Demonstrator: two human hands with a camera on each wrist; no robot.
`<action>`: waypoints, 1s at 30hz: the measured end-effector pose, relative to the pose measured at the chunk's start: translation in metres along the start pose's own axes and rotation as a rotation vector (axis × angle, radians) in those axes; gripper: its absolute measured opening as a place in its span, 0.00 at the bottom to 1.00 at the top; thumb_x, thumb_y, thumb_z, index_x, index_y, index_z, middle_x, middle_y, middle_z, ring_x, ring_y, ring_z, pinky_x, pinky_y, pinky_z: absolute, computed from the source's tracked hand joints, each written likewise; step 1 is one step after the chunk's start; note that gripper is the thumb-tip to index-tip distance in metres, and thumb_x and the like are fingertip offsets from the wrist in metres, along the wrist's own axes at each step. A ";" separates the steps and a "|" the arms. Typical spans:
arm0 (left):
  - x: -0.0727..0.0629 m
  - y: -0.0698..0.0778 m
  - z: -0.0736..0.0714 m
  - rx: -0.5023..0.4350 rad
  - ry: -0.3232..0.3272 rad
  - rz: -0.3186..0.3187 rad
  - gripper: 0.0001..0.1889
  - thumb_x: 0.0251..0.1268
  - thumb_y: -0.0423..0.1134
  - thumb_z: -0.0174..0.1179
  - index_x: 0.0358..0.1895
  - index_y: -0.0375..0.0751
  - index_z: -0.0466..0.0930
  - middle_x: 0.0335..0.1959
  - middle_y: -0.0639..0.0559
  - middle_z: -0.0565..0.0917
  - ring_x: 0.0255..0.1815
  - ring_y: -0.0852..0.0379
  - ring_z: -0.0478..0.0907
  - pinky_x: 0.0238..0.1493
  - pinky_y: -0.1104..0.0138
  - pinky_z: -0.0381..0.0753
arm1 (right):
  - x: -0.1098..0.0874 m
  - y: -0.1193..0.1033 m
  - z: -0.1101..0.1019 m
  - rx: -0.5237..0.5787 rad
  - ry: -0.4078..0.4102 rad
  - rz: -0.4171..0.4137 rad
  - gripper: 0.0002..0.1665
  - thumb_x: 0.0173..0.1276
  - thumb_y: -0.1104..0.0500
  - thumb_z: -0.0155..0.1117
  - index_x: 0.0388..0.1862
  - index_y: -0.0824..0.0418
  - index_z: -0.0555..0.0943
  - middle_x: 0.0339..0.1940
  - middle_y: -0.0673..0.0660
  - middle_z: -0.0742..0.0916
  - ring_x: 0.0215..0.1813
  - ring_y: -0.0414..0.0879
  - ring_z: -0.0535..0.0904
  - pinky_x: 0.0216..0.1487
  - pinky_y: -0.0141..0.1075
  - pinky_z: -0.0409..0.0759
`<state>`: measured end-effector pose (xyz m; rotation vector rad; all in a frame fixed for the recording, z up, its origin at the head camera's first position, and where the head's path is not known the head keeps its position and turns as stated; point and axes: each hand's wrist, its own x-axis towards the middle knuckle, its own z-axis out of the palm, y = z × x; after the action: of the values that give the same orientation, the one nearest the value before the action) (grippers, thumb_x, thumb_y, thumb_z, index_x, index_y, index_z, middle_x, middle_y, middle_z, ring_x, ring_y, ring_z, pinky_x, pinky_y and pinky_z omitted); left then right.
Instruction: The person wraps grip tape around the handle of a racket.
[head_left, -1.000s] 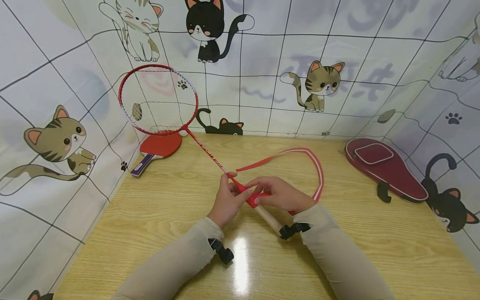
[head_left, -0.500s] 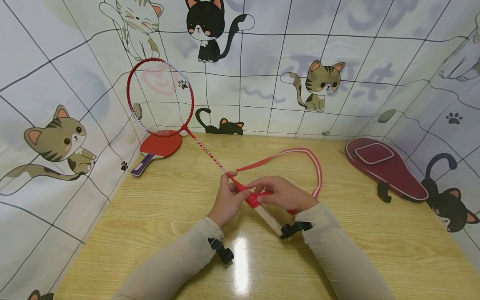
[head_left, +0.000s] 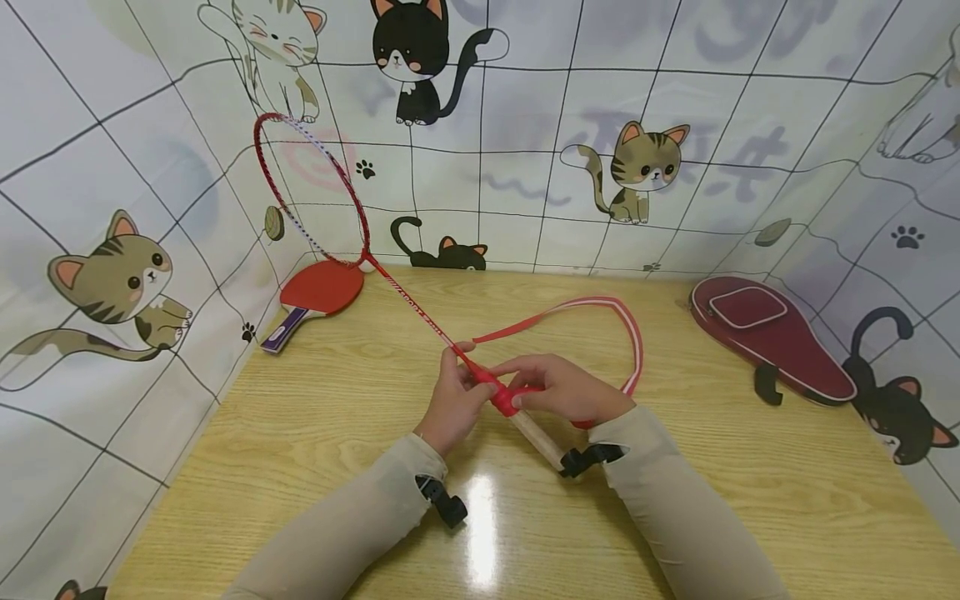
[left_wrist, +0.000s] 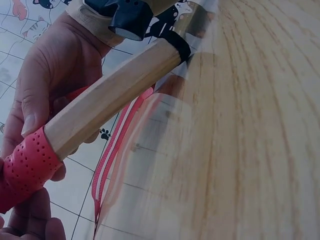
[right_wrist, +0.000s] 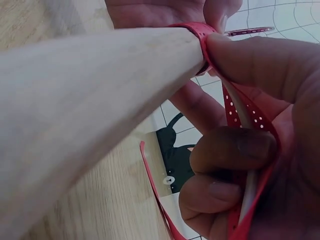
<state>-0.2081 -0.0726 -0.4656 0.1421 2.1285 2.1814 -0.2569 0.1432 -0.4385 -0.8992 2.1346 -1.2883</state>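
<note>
A red badminton racket [head_left: 408, 305] slants across the head view, its head raised at the far left. My left hand [head_left: 452, 406] holds it by the cone above the handle, thumb and fingers on either side. Red perforated grip tape [left_wrist: 29, 165] is wound round the upper handle, and the lower wooden handle [left_wrist: 107, 97] is bare. My right hand [head_left: 567, 389] pinches the tape at the edge of the winding; in the right wrist view a stretch of tape [right_wrist: 255, 117] runs through its curled fingers. The loose tape end [head_left: 636, 333] loops over the table.
At the back left lies a red table tennis bat [head_left: 322, 289], with a small white ball [head_left: 366, 266] beside it. A dark red bat case [head_left: 780, 342] lies at the right. Cat-print cloth [head_left: 525, 192] stands behind the wooden table [head_left: 315, 433].
The racket has turned about its shaft, so its head appears much narrower. Both hands stay in nearly the same place, still holding the racket and the tape.
</note>
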 end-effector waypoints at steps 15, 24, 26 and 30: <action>0.000 -0.002 0.001 0.033 -0.013 -0.059 0.42 0.69 0.40 0.72 0.76 0.54 0.50 0.55 0.37 0.83 0.50 0.47 0.86 0.50 0.62 0.82 | 0.002 -0.001 0.003 -0.101 0.056 0.003 0.30 0.69 0.58 0.76 0.67 0.41 0.80 0.45 0.50 0.88 0.50 0.52 0.82 0.51 0.47 0.83; 0.000 0.000 0.001 0.021 -0.020 -0.057 0.41 0.73 0.34 0.66 0.77 0.55 0.47 0.60 0.35 0.80 0.55 0.45 0.85 0.55 0.62 0.84 | 0.002 -0.001 0.001 -0.131 0.048 0.001 0.30 0.71 0.59 0.74 0.69 0.41 0.80 0.46 0.49 0.87 0.44 0.50 0.83 0.46 0.42 0.82; 0.000 0.001 0.001 0.020 -0.019 -0.060 0.40 0.74 0.33 0.65 0.77 0.55 0.47 0.60 0.35 0.79 0.56 0.45 0.85 0.57 0.61 0.83 | 0.002 -0.001 0.001 -0.126 0.041 -0.007 0.30 0.72 0.61 0.72 0.70 0.43 0.79 0.46 0.50 0.87 0.41 0.49 0.84 0.44 0.39 0.81; 0.000 0.001 0.000 0.028 -0.022 -0.052 0.40 0.73 0.31 0.63 0.77 0.52 0.47 0.59 0.34 0.78 0.57 0.45 0.83 0.58 0.61 0.82 | 0.001 0.000 0.000 -0.113 0.034 -0.023 0.29 0.74 0.65 0.68 0.71 0.45 0.80 0.46 0.51 0.87 0.37 0.49 0.83 0.39 0.35 0.78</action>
<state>-0.2078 -0.0722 -0.4647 0.1103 2.1265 2.1129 -0.2570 0.1423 -0.4385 -0.9563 2.2490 -1.2116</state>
